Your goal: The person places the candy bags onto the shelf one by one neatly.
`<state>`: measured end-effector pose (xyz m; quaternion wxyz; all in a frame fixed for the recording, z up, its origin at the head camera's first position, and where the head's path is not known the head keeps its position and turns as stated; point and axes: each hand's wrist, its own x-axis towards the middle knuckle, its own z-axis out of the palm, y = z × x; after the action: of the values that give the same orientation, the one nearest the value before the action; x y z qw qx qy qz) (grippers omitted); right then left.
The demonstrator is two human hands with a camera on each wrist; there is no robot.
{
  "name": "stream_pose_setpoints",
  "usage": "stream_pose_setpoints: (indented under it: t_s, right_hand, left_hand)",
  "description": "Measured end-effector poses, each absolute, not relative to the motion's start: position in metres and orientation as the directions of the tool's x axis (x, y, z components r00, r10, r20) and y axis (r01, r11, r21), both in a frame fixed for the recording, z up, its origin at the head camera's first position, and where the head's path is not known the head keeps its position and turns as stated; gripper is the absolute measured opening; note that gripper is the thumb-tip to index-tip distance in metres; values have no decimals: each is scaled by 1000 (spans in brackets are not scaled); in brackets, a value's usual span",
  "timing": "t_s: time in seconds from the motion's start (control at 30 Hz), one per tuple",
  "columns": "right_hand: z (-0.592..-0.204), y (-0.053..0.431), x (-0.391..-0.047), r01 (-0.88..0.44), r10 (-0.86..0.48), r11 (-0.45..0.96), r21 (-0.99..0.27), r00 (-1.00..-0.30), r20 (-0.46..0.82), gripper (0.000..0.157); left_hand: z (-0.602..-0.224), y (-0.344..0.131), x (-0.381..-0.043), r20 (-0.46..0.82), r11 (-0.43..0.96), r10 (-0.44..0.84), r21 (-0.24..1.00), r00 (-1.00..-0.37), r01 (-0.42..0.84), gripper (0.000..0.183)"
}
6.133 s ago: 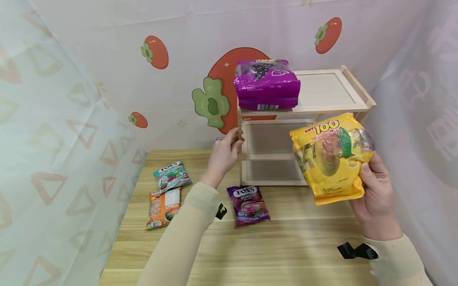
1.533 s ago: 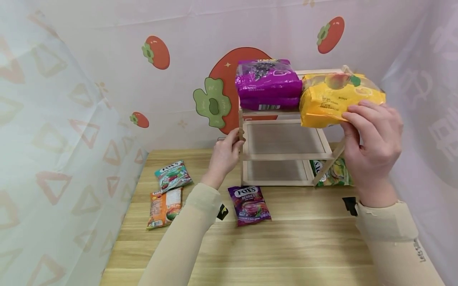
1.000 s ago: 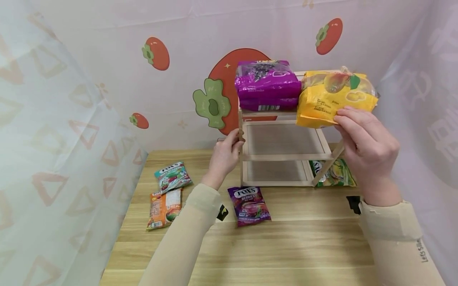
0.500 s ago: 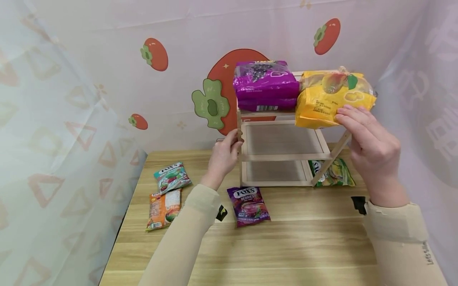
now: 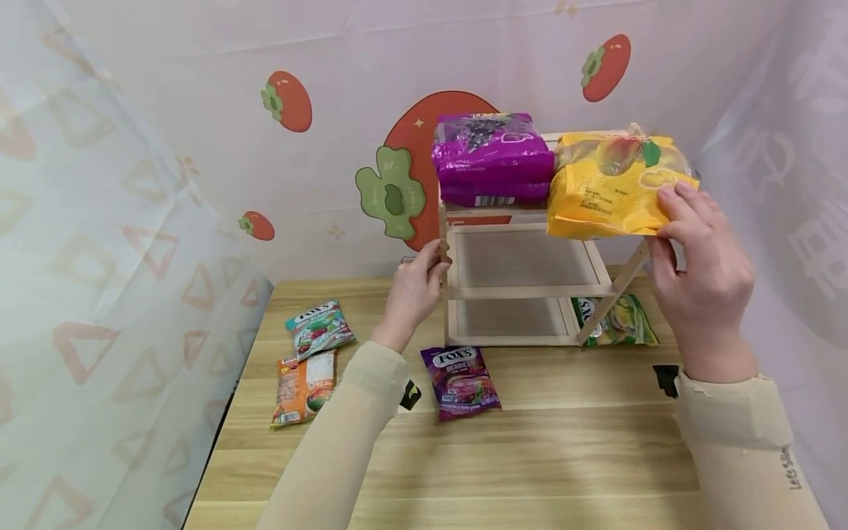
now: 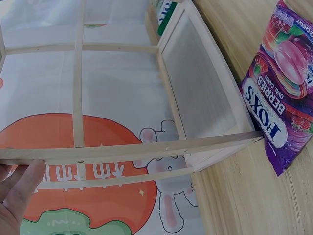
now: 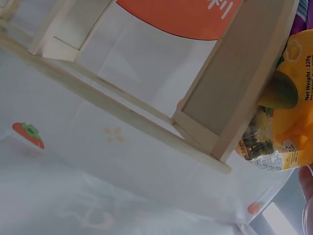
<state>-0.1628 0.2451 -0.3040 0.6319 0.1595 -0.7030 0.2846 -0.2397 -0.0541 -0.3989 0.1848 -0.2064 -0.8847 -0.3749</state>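
Pinching the lower right corner of a plump yellow plastic candy bag with a mango print (image 5: 609, 188), the right hand (image 5: 705, 283) has its fingers on the face and its thumb down at the bottom edge. And where is that bag? Up at the right end of the top shelf of the pale wooden rack (image 5: 530, 292), just beside a shiny purple plastic bag with a grape print (image 5: 493, 165), its lower edge jutting out past the shelf front! Whether the shelf bears its full weight, I can't tell.

Over on the other side, the left hand (image 5: 414, 291) grips the rack's left upright, fingers curled round the wood.

Now the handling: that yellow bag looks soft and lumpy, moderately heavy when packed with sweets, and its glossy film could slip. A corner pinch gives little control; a broad hold across the body, or a palm under the base, should serve better. The contents look sturdy; the thin film seems likelier to crease. The slim rack looks light, so a steadying grip makes sense.
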Motion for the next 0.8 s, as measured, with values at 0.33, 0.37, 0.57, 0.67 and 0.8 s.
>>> stream_pose_setpoints:
  t_s: [0.33,0.37,0.57,0.67,0.8]
  right_hand:
    - [-297,235,-160,-463,140,881,-97,59,988,17]
    - [-297,234,-160,-459,136,884,-89,70,988,18]
    - [-298,240,-157,-482,81,873,-80,-19,997,10]
    - [-299,246,-155,-476,19,876,-81,-135,991,5]
    - [-298,257,-154,-456,-56,887,-75,-267,962,9]
  left_hand:
    - [-401,-53,-239,493,634,228,579,-839,513,29]
    - [-401,-53,-239,491,635,227,581,-841,510,30]
    - [-399,-53,-238,486,633,226,585,-844,507,31]
    - [-399,-53,-238,494,628,226,585,-840,513,31]
    - [-399,-54,-239,497,623,226,587,-838,516,30]
